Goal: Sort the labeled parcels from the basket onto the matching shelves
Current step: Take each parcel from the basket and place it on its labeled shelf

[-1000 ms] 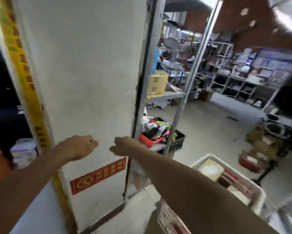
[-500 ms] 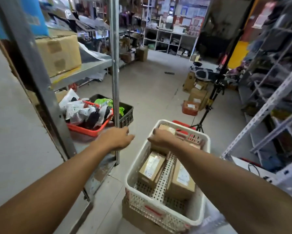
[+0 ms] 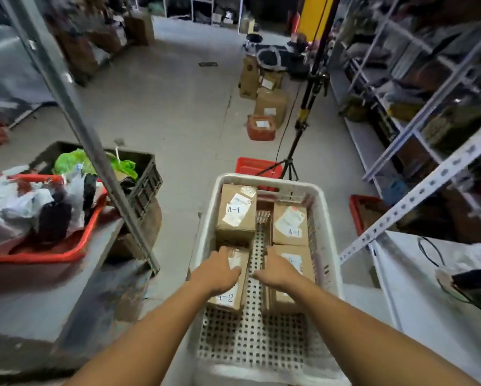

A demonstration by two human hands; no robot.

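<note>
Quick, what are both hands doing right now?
Left hand: open, resting on the A-2 parcel.
Right hand: open, resting on the near right parcel.

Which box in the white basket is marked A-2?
The near-left box, under the left hand. Both far boxes read A-1; the near-right label is hidden.

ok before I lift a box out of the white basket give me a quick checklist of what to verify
1. Left hand on a parcel: ok, it rests on the near-left box.
2. That box's label read: ok, it shows A-2.
3. Right hand on a parcel: ok, it rests on the near-right box.
4. That box's label read: cannot tell, the hand covers most of it.
5. Firm grip on either box: cannot tell, the fingers lie over the tops.
6. Remaining load in the white basket: ok, two far boxes, far-left box and far-right box, both marked A-1.
</note>
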